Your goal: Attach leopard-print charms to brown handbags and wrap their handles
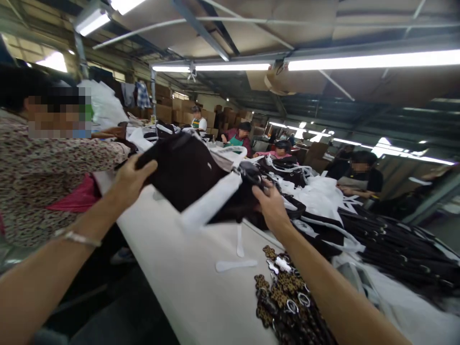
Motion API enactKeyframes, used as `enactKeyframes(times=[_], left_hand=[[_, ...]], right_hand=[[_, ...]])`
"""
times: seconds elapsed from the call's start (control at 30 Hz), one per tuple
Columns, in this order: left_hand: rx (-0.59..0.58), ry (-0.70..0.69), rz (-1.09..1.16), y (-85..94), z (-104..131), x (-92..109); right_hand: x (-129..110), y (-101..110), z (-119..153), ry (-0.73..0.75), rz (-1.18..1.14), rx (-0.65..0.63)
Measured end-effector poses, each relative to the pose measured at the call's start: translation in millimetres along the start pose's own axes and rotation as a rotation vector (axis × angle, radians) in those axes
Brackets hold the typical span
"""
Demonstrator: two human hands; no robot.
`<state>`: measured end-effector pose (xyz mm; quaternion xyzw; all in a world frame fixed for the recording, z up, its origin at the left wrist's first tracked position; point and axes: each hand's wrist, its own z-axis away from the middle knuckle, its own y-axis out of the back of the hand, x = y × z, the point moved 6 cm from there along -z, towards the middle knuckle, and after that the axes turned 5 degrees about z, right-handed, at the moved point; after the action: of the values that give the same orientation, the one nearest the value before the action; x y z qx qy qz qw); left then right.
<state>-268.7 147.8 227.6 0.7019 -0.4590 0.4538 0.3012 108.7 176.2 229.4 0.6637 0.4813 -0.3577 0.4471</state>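
Holding a dark brown fabric bag [183, 165], left fingers [148, 168] clamped at nine o'clock, right fingers [258, 193] at four, contents hidden.

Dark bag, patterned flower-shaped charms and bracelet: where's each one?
Dark bag [179, 172]: head view, on the bag's broad dark side.
Flower-shaped charms [287, 282]: head view, on the patterned face of one in the upper pile.
Bracelet [81, 238]: head view, on its pale band.

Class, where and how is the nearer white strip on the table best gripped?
Probably by its slim middle, pinched from above and the left: the strip lies flat on the table, and charms sit near its right end.
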Motion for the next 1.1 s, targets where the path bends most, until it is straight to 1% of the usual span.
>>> enactKeyframes(times=[0.03,0.07,0.1,0.13,0.17,0.2,0.23,0.3,0.37,0.43,0.5,0.57,0.6,0.67,0.7,0.77,0.83,0.9,0.93,0.97,1.03,1.1], left_hand=[[0.017,-0.041,0.07,-9.3,-31.5,9.8],[0.001,-0.036,0.086,-20.8,-56.3,13.1],[0.005,-0.034,0.052,-31.4,-73.2,12.1],[-0.017,-0.024,0.018,-43.5,-81.9,6.0],[-0.048,-0.005,-0.028,-56.3,-82.5,-5.2],[-0.079,0.016,-0.068,-69.3,-75.6,-20.7],[-0.122,0.046,-0.104,-83.1,-62.2,-40.2],[-0.194,0.113,-0.188,-109.1,-20.3,-85.5],[-0.32,0.172,-0.356,-134.5,34.4,-133.3],[-0.429,0.198,-0.435,-153.5,91.3,-175.2],[-0.49,0.141,-0.457,-164.7,139.8,-205.8],[-0.495,0.019,-0.476,-168.9,174.0,-225.4],[-0.498,-0.063,-0.488,-170.3,185.7,-231.5],[-0.468,-0.218,-0.528,-170.6,198.6,-238.5],[-0.441,-0.279,-0.549,-170.1,200.9,-240.3],[-0.392,-0.359,-0.585,-169.0,200.8,-241.8],[-0.38,-0.383,-0.607,-169.0,199.0,-242.2],[-0.386,-0.377,-0.618,-169.2,197.7,-241.6],[-0.386,-0.373,-0.618,-169.1,197.4,-240.9],[-0.384,-0.372,-0.614,-168.9,197.1,-240.0],[-0.379,-0.374,-0.596,-168.7,196.8,-238.5],[-0.384,-0.364,-0.581,-169.1,196.2,-239.4]], right_hand=[[-7.4,-1.6,-30.9,0.006,-0.102,0.043],[-10.6,-0.7,-56.3,0.017,-0.151,0.07],[-9.5,2.6,-75.2,0.032,-0.119,0.08],[-4.2,7.9,-87.4,0.046,-0.025,0.072],[5.4,15.1,-93.6,0.056,0.107,0.052],[18.9,24.3,-94.9,0.059,0.25,0.03],[35.2,35.4,-92.9,0.053,0.381,0.013],[71.2,62.1,-84.8,0.022,0.569,0.014],[105.0,87.8,-78.2,-0.009,0.709,0.028],[132.7,105.9,-77.3,-0.015,0.84,0.027],[154.3,115.8,-82.1,0.002,0.938,0.025],[171.8,119.5,-90.9,0.021,1.004,0.026],[179.4,119.7,-96.2,0.031,1.037,0.024],[191.7,118.4,-107.3,0.067,1.141,0.024],[196.8,117.8,-112.7,0.085,1.212,0.03],[206.5,116.0,-122.4,0.105,1.373,0.015],[216.2,113.9,-129.7,0.098,1.47,-0.063],[222.5,112.0,-134.4,0.091,1.497,-0.158],[222.7,112.0,-136.7,0.092,1.498,-0.181],[220.7,113.0,-139.4,0.09,1.497,-0.179],[210.4,117.4,-147.3,0.076,1.504,-0.129],[191.4,124.4,-159.1,0.048,1.514,-0.048]])
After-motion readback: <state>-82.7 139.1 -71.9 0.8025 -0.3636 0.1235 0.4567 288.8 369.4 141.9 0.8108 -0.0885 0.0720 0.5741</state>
